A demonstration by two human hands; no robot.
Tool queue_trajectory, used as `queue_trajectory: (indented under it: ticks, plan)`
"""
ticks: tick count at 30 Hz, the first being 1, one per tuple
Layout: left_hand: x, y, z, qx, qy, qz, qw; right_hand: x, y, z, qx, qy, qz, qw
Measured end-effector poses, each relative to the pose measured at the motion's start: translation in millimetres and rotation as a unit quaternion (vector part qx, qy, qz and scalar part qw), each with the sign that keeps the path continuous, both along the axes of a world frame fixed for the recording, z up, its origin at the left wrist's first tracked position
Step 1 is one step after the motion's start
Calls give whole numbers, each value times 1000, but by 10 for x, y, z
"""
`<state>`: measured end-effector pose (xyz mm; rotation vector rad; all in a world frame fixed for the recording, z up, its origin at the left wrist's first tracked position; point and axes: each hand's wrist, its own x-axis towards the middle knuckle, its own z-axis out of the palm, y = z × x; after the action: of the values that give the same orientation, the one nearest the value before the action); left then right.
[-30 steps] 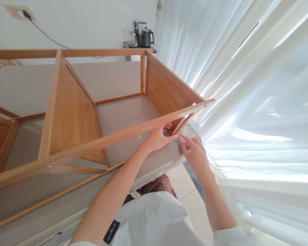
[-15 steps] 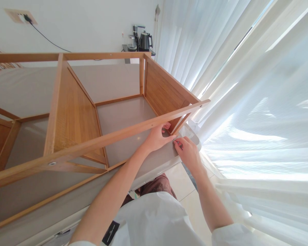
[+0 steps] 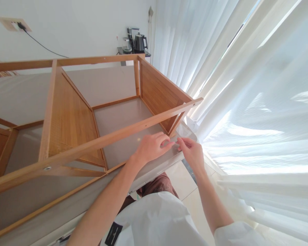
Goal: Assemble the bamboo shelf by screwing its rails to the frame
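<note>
A bamboo shelf frame point(image 3: 74, 112) lies on its side on a grey table point(image 3: 123, 123). My left hand point(image 3: 150, 147) rests on the table below the frame's near rail, fingers curled and pinched toward the right hand. My right hand point(image 3: 192, 152) is pinched, fingertips meeting those of my left hand at the table's near corner. Between the two hands is a small item that I cannot make out. A clear plastic bag point(image 3: 186, 130) lies just behind the hands, by the frame's corner.
White sheer curtains point(image 3: 246, 102) hang close on the right. A kettle and coffee maker point(image 3: 136, 42) stand on a small stand at the far wall. A wall socket with a black cable point(image 3: 15, 24) is at upper left. Tiled floor point(image 3: 187, 184) shows below the table edge.
My left hand has dropped from the frame's corner joint down onto the table. My right hand has drawn in to meet it. The view has shifted slightly.
</note>
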<state>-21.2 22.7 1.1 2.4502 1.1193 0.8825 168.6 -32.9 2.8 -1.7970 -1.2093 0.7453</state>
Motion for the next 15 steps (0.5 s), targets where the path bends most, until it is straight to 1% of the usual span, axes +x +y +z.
queue_trajectory:
  ticks: [3, 5, 11, 15]
  plan:
    - [29, -28, -73, -4, 133, 2, 991, -20, 83, -85, -30, -13, 2, 999]
    - [58, -28, -102, -4, 173, 1, 985, -29, 114, -110, -37, -25, 4, 999]
    - [78, -24, -86, -8, 204, 1, 979, -4, 176, -69, -65, -61, 46, 995]
    - [90, -36, -70, -15, 212, 4, 977, 3, 215, -58, -70, -83, 63, 992]
